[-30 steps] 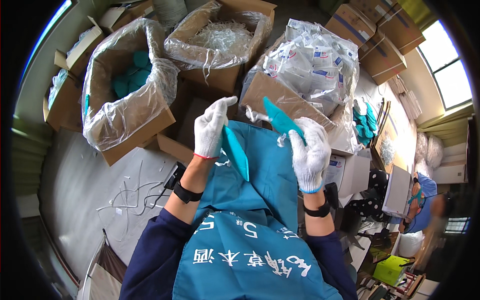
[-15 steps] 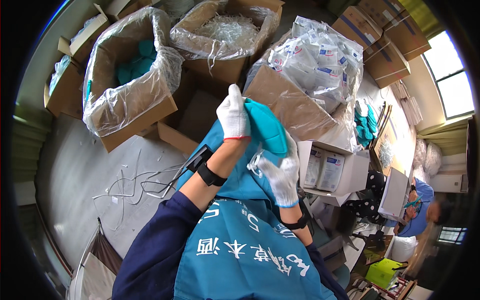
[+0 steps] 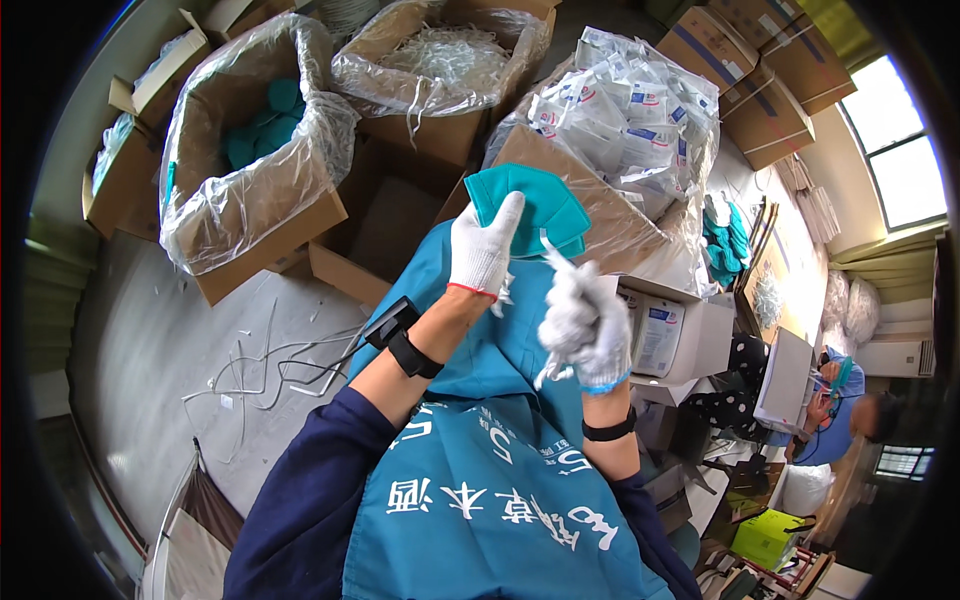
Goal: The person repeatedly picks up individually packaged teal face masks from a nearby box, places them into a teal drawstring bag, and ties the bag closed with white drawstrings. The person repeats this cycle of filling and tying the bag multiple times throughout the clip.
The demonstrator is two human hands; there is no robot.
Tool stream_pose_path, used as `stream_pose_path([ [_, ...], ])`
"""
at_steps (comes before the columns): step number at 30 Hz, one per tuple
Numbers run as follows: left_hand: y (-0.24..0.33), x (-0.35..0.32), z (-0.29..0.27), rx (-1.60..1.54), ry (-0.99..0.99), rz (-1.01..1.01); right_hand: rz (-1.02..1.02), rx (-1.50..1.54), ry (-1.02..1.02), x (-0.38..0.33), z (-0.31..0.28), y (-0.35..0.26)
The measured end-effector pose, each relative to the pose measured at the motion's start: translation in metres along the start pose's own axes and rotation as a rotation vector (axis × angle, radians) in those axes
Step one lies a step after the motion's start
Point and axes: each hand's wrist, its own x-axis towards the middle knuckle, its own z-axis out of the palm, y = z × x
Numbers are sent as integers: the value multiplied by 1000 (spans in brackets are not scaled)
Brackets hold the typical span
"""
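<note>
My left hand [image 3: 482, 245], in a white knit glove, pinches a stack of folded teal face masks [image 3: 540, 208] with the thumb on top. The masks are held up in front of my apron, over the edge of a box. White straps [image 3: 503, 296] dangle below that hand. To the right, my gloved right hand [image 3: 590, 325] is curled and partly smeared by motion. White elastic bands [image 3: 551, 248] run from the masks' lower edge toward its fingers, and loose white ends stick out below it.
Ahead left, a plastic-lined carton [image 3: 275, 225] holds teal masks; another lined carton [image 3: 420, 105] holds white bands. A large box of white packets [image 3: 640, 120] stands ahead right. A small white box [image 3: 700, 335] with packets is near my right arm. Another person [image 3: 835, 410] sits at far right.
The masks have turned from edge-on to flatter and shifted slightly up. My right hand has come off their side, moved down and right, and curled its fingers.
</note>
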Motion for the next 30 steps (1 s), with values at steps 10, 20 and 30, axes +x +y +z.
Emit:
stream_pose_path([
  [10,-75,-44,0,479,-133,150,-516,91,101,83,-115,-65],
  [20,15,-117,-28,232,-224,127,-1099,-1646,1223,74,-116,-152],
  [30,21,-72,-33,-632,-620,-976,-499,-721,257,31,-16,24],
])
